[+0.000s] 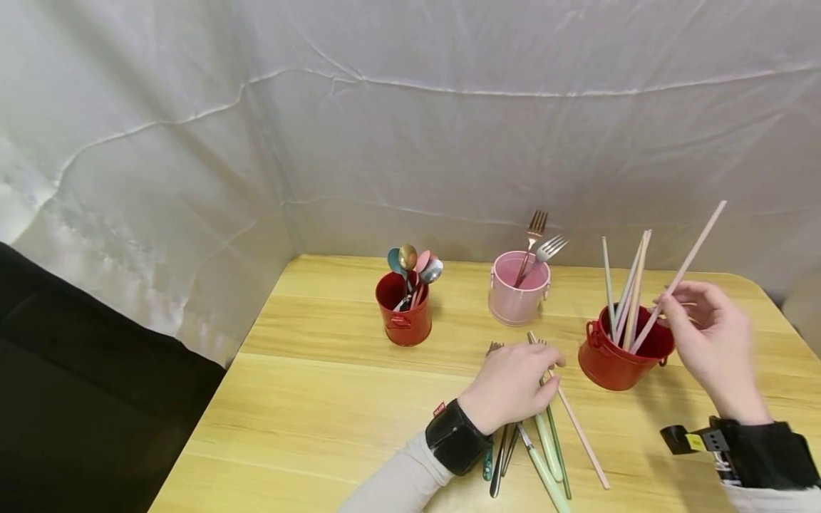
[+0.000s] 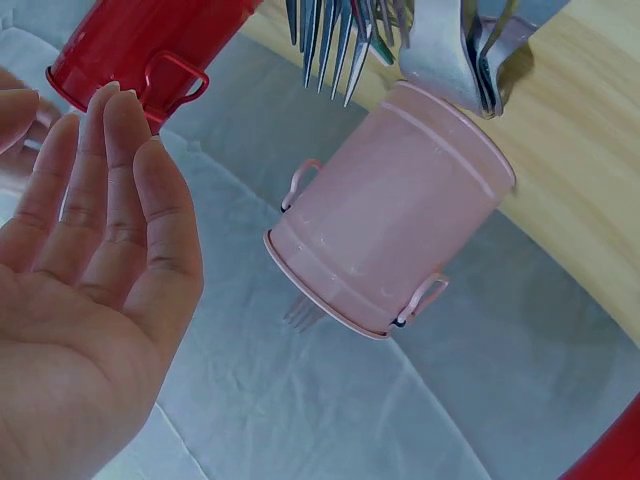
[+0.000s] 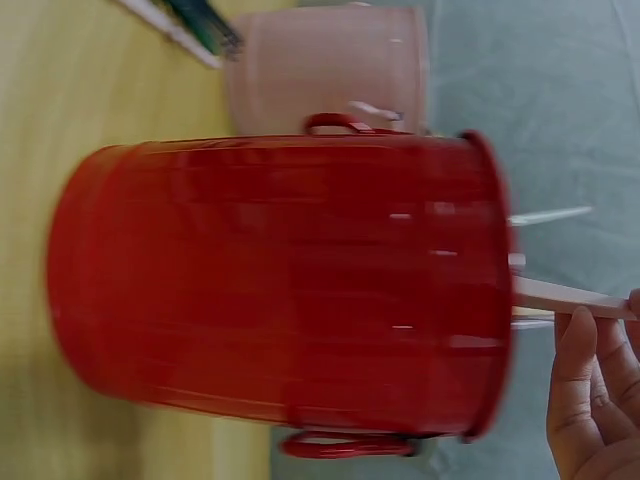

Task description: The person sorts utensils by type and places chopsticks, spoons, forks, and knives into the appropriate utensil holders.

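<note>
My right hand (image 1: 713,345) pinches a pale pink chopstick (image 1: 698,244) between thumb and fingers. Its lower end is inside the right red bucket (image 1: 612,367), where several other chopsticks (image 1: 607,274) stand upright. In the right wrist view the held chopstick (image 3: 565,297) passes over the bucket's rim. Above a loose pile of cutlery on the table my left hand (image 1: 513,385) hovers, its fingers (image 2: 125,200) nearly straight. Spread under and beside it are green-handled cutlery (image 1: 541,467), dark-handled pieces (image 1: 497,474), a green chopstick (image 1: 559,456) and a pink chopstick (image 1: 584,434).
A pink bucket (image 1: 513,310) with two forks (image 1: 536,226) stands at the back middle. Left of it, another red bucket (image 1: 410,329) holds several spoons (image 1: 408,256). Grey cloth (image 1: 449,157) hangs behind the wooden table (image 1: 308,385). A black object (image 1: 83,399) lies off the left edge.
</note>
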Demonstrator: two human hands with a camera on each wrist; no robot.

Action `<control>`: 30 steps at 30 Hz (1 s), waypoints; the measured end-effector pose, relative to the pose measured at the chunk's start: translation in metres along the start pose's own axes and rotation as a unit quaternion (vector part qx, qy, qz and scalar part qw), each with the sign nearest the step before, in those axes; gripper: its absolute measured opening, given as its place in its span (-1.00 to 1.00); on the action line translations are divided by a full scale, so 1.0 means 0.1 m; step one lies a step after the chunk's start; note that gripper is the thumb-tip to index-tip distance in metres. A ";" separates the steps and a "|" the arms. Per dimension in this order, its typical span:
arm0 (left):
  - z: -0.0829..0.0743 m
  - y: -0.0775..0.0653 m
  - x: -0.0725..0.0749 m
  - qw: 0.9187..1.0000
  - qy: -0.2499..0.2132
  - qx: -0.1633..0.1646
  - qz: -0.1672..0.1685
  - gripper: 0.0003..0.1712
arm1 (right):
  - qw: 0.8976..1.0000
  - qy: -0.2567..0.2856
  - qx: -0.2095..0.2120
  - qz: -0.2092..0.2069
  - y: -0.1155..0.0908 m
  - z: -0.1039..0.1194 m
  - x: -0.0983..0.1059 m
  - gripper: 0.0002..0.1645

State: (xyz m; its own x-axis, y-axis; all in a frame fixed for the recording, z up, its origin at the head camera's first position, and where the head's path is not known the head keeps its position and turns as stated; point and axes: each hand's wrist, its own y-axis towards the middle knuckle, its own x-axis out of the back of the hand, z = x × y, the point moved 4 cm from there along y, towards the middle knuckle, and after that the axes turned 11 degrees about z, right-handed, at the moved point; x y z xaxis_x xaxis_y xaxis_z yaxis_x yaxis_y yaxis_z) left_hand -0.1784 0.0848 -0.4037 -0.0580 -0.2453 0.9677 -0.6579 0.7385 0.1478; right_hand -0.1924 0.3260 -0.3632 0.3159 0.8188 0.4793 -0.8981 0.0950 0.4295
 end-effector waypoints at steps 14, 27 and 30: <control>0.12 -0.15 -0.01 1.000 -0.012 0.014 -0.012 -0.76 | 0.998 -0.059 0.007 0.016 -0.14 -0.13 -0.10 -0.72; 0.39 -0.35 0.08 0.998 -0.019 0.061 -0.006 -0.73 | 0.995 -0.064 0.065 0.037 -0.33 0.22 -0.24 -0.77; 0.42 -0.38 0.12 0.998 -0.019 0.063 -0.006 -0.71 | 0.994 -0.049 0.084 0.057 -0.38 0.32 -0.32 -0.74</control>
State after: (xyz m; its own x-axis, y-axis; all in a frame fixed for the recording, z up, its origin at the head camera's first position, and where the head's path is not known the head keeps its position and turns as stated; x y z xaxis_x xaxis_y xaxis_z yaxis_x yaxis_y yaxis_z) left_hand -0.1856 0.0270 -0.4069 -0.0759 -0.2796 0.9571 -0.7481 0.6506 0.1307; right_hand -0.1585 0.2780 -0.3709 0.2501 0.7596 0.6003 -0.8686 -0.0978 0.4857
